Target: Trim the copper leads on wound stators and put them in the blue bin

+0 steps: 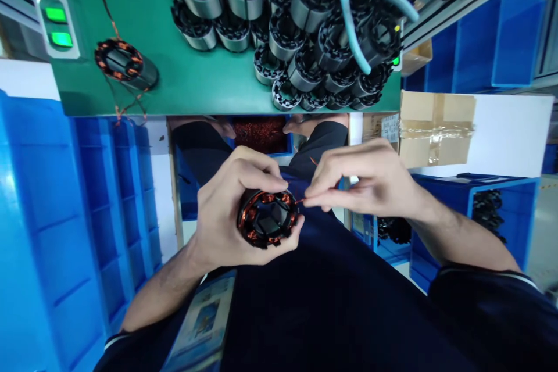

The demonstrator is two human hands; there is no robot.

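My left hand (231,209) is wrapped around a motor stator (246,232) wound with copper wire, its open end facing me above my lap. The left thumb lies along the top of its rim. My right hand (357,183) pinches a thin reddish copper wire (300,201) that runs to the stator's right edge. Another wound stator (146,74) lies on the green work surface at the left, with loose wire ends hanging over the front edge and a wire leading up from it.
Several stators without visible copper (305,67) are stacked on the green bench (187,84). Blue-handled pliers (353,32) lie on top of them. Blue bins (39,209) stand at the left, and a cardboard box (451,128) and a blue crate (440,238) at the right.
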